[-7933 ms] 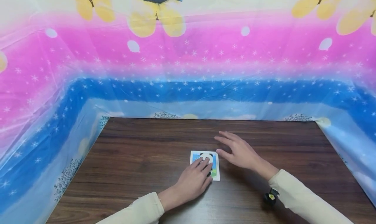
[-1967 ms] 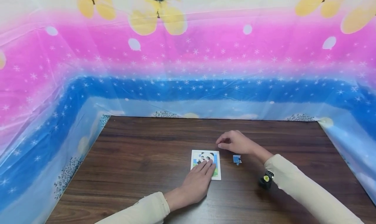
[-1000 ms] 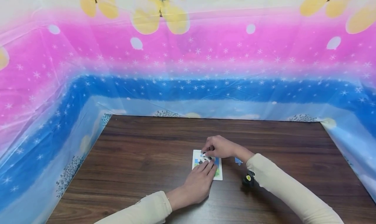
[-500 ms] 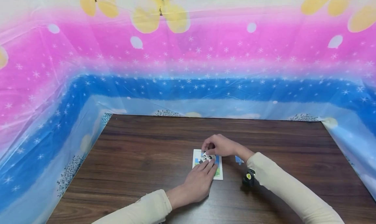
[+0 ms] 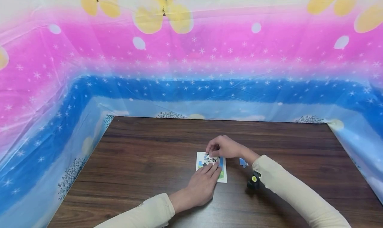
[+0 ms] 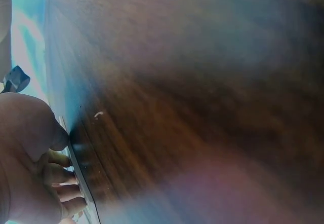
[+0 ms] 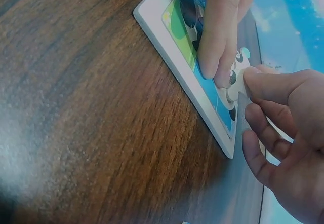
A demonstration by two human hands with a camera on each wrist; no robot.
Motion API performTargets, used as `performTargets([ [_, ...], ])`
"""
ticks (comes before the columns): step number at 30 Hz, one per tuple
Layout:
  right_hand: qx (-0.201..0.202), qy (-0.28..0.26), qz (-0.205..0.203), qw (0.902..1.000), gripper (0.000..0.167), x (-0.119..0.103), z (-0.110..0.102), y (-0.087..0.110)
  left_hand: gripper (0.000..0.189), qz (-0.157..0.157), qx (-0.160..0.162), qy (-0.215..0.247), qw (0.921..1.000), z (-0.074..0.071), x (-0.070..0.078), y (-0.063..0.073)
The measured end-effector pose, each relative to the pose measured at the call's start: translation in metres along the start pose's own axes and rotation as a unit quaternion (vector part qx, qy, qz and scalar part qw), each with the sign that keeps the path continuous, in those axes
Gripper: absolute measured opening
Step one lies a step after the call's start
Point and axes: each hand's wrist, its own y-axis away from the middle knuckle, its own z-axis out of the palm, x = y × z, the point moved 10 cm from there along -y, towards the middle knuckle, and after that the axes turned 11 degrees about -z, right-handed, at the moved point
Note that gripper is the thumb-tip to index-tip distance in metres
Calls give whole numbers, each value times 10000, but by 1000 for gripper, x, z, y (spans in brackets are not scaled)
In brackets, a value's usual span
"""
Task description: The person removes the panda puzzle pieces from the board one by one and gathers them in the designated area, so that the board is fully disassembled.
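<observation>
A white-framed panda jigsaw puzzle (image 5: 224,178) lies on the dark wooden table. My left hand (image 5: 201,187) rests on it from the front, fingers stretched over the lower part of the picture. At the puzzle's far edge, my right hand (image 5: 225,147) pinches a puzzle piece (image 7: 245,89) between thumb and fingers. That piece is tilted up from the frame in the right wrist view, beside the panda's eyes, and the left fingertips (image 7: 208,67) press right next to it. One loose blue puzzle piece (image 5: 243,162) lies right of the frame, near the right wrist.
The wood-grain table (image 5: 143,148) spreads around the puzzle. A printed pink and blue cloth (image 5: 191,91) hangs behind it and along both sides. A black wrist device (image 5: 253,181) sits under the right sleeve.
My right hand has come left from beside the frame to its far edge and now pinches a piece. The left hand stays on the puzzle. Over the last half second little moves.
</observation>
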Motion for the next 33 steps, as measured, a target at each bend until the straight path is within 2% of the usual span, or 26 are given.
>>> performTargets([
  [7, 343, 2, 93, 9994, 10, -3, -16, 5, 52, 53, 232, -66, 9997, -5, 2, 1],
  [13, 507, 155, 203, 9984, 9, -5, -36, 19, 52, 13, 134, -78, 9999, -6, 3, 1],
  [19, 629, 239, 333, 9972, 10, -2, -54, 43, 52, -38, 65, -117, 9999, -4, 2, 1],
  [27, 685, 309, 731, 9945, 10, 16, -66, 80, 51, 14, 263, -40, 9996, -6, 1, 2],
  [33, 786, 269, 979, 9917, 10, 29, -70, 107, 52, -48, 361, 214, 9991, -8, 0, 1],
])
